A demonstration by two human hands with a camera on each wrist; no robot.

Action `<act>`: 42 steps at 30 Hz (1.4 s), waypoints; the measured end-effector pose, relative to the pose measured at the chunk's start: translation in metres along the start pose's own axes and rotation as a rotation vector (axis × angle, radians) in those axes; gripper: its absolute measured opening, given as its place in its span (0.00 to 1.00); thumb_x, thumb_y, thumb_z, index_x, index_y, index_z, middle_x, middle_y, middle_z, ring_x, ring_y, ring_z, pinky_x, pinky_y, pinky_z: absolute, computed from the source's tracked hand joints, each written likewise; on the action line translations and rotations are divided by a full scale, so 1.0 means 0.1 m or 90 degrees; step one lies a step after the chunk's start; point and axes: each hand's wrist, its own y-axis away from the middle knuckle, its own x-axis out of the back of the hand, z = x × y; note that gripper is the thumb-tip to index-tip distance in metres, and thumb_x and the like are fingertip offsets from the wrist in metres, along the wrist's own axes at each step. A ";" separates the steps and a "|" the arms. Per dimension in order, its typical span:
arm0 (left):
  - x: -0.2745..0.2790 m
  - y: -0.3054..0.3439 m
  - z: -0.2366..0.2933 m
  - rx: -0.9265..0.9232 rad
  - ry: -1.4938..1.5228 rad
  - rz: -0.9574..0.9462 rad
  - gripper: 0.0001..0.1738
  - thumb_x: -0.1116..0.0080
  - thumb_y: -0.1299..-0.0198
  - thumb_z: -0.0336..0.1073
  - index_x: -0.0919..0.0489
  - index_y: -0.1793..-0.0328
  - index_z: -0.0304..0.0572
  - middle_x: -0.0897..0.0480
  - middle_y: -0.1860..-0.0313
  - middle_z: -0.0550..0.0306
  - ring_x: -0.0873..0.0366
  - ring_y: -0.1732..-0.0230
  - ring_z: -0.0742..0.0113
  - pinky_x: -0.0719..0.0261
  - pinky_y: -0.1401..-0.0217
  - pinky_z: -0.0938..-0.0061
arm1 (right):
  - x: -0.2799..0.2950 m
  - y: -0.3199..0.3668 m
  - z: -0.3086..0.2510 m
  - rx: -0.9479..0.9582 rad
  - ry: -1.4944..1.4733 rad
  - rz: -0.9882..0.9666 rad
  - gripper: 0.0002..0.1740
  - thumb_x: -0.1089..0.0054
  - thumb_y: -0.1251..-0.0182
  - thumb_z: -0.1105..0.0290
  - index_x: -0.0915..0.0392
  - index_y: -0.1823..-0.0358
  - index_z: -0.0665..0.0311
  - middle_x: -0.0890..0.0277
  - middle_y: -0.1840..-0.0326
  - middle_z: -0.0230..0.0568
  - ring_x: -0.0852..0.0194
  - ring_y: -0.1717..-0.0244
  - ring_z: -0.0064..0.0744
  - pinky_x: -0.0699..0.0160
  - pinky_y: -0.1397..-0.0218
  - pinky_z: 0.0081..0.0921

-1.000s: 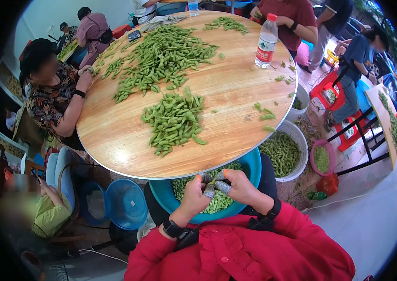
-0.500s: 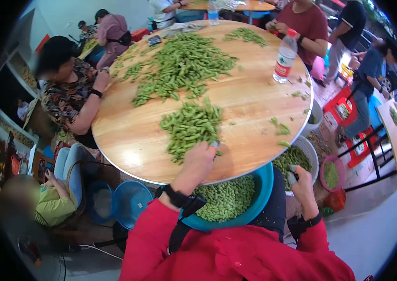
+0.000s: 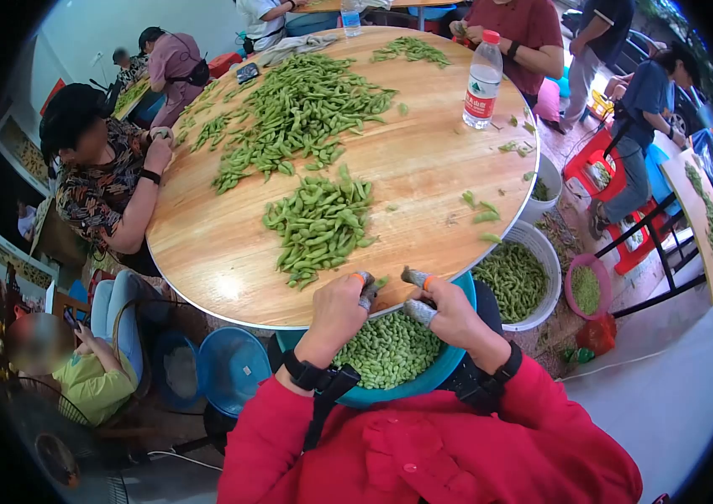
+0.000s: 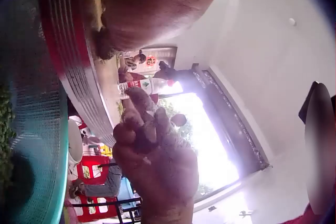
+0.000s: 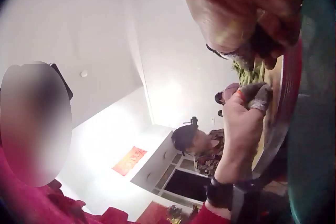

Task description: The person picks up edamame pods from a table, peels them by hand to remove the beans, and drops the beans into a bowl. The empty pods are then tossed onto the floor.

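Observation:
My left hand (image 3: 338, 309) is at the near edge of the round table, thumb and forefinger pinching a green soybean pod (image 3: 381, 283). Facing it across a small gap, my right hand (image 3: 450, 317) has its thumb and forefinger apart, with nothing visible between them. Grey wrapping and orange bands cover the working fingertips of both hands. Below them is a teal basin (image 3: 460, 357) of shelled green beans (image 3: 390, 351). A small pile of soybean pods (image 3: 319, 225) lies just beyond my left hand. In the left wrist view, my right hand (image 4: 157, 166) appears with curled fingers.
A larger pod heap (image 3: 297, 109) and a water bottle (image 3: 482, 80) are on the wooden table (image 3: 423, 181). To the right stand a white basket (image 3: 555, 281) of pods and a pink basin (image 3: 570, 307). Blue basins (image 3: 234, 370) sit at left. People work around the table.
My left hand went from over the basin to the near pile and came back to the table edge with a pod. My right hand swung out over the white basket and returned beside it.

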 end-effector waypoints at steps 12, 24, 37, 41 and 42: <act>0.07 0.00 -0.04 0.034 0.013 -0.036 0.07 0.45 0.51 0.30 0.23 0.65 0.37 0.22 0.72 0.44 0.24 0.69 0.51 0.27 0.68 0.66 | -0.12 0.08 0.13 -0.038 -0.112 0.030 0.19 0.44 0.42 0.72 0.32 0.50 0.72 0.29 0.70 0.33 0.35 0.69 0.18 0.33 0.65 0.17; 0.04 0.26 0.19 0.131 0.517 -0.156 0.08 0.43 0.49 0.26 0.25 0.62 0.34 0.22 0.73 0.61 0.27 0.72 0.77 0.28 0.68 0.82 | -0.14 0.07 -0.05 -0.104 -0.312 -0.080 0.12 0.49 0.40 0.72 0.27 0.55 0.69 0.30 0.68 0.26 0.37 0.70 0.15 0.36 0.67 0.13; -0.07 -0.69 -0.09 -0.023 -0.220 -0.061 0.10 0.46 0.49 0.36 0.24 0.63 0.40 0.23 0.76 0.46 0.24 0.71 0.48 0.27 0.69 0.61 | 0.78 0.54 0.57 -0.154 -0.574 0.394 0.07 0.52 0.40 0.74 0.28 0.61 0.66 0.28 0.71 0.36 0.33 0.75 0.22 0.36 0.77 0.16; -0.05 -0.57 -0.04 0.024 -0.028 -0.065 0.06 0.47 0.46 0.33 0.25 0.65 0.38 0.22 0.76 0.53 0.24 0.74 0.60 0.27 0.71 0.70 | 0.44 0.39 0.37 -0.130 -0.439 0.214 0.11 0.50 0.40 0.73 0.27 0.57 0.67 0.28 0.70 0.30 0.36 0.74 0.16 0.37 0.74 0.13; -0.06 -0.47 -0.04 0.056 0.146 -0.065 0.05 0.47 0.45 0.32 0.25 0.66 0.39 0.22 0.76 0.56 0.24 0.74 0.64 0.28 0.72 0.73 | 0.35 0.33 0.30 -0.128 -0.416 0.174 0.12 0.50 0.40 0.72 0.27 0.56 0.68 0.28 0.70 0.29 0.37 0.74 0.15 0.37 0.73 0.12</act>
